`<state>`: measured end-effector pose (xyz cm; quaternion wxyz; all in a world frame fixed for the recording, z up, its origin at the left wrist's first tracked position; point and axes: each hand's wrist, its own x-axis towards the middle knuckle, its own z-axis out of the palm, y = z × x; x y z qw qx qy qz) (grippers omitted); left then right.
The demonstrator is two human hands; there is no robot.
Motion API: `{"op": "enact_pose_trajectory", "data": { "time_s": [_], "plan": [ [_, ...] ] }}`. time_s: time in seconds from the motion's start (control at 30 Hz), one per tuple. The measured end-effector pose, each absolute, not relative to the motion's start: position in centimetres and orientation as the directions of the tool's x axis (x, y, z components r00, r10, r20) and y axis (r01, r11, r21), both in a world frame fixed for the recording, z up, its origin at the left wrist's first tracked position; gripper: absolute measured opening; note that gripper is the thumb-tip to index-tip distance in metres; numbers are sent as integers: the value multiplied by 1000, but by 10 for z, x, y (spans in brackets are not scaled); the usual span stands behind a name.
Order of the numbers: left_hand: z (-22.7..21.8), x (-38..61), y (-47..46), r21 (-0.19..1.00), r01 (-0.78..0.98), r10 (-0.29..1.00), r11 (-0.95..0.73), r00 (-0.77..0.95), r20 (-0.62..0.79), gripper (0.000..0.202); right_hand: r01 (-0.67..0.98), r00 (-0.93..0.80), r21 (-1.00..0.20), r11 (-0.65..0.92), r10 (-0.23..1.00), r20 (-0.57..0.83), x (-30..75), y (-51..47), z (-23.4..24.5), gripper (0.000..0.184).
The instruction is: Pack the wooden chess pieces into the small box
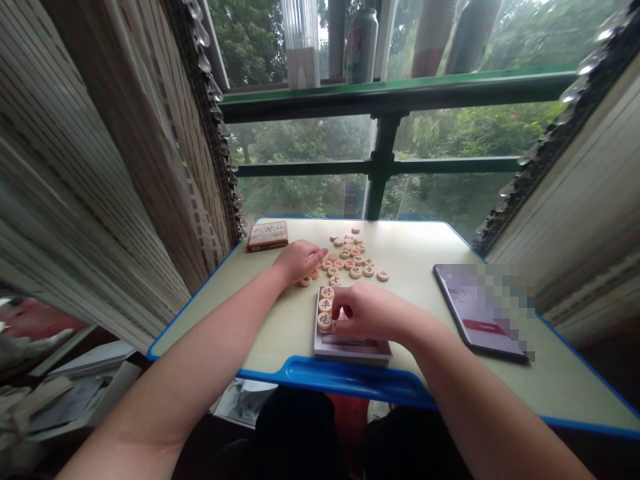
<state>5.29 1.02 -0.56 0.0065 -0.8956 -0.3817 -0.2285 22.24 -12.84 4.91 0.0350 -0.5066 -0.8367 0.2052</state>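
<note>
My left hand [300, 260] reaches over the left side of a loose spread of round wooden Chinese chess pieces [355, 272], with red or dark characters. Its fingers are stretched out to the right, near the pieces, and I see nothing held in them. A shallow open box [350, 348] lies at the near edge, with a column of 3 dark-lettered pieces [325, 305] along its left side. My right hand [373, 310] is over this box, thumb and fingers curled together. Its fingertips are at the right edge of the nearest piece in the column; anything between them is hidden.
The pale table [410, 247] has a blue rim and a blue front trough [350, 380]. A small patterned box [268, 235] lies at the back left, a tablet-like slab [475, 313] at the right. Cans [362, 47] stand on the window ledge; curtains [125, 133] hang at both sides.
</note>
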Motion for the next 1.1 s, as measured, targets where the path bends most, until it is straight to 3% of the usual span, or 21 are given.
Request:
{"op": "enact_pose_trajectory", "data": {
  "time_s": [0.1,0.17,0.3,0.4,0.5,0.6,0.7,0.8,0.93,1.1],
  "plan": [
    [-6,53,9,172,690,684,-703,590,429,51,829,-441,-415,374,894,-75,234,-121,50,14],
    [-5,54,7,182,676,674,-714,593,441,49,867,-297,-410,282,954,28,245,-112,47,16],
    [-3,58,0,165,626,625,-762,645,440,48,960,-1,-277,36,992,125,267,-92,35,26],
    [-1,61,-5,173,603,610,-778,663,433,47,964,-13,-265,39,995,97,273,-82,22,30],
    [3,62,-11,233,659,686,-715,599,414,44,944,-45,-319,77,993,107,272,-77,14,30],
    [8,63,-16,418,653,776,-631,524,353,41,927,34,-375,23,989,143,271,-73,11,27],
    [12,62,-20,653,526,800,-544,560,216,43,900,68,-436,15,982,174,270,-71,10,29],
    [15,61,-21,777,456,786,-434,613,79,38,889,90,-457,-16,986,140,266,-69,9,31],
    [19,58,-22,814,468,753,-345,655,-58,36,909,137,-407,-84,985,103,259,-67,8,27],
    [19,55,-21,738,519,680,-431,725,-113,30,927,132,-364,-94,988,80,256,-69,10,28]
  ]
}}
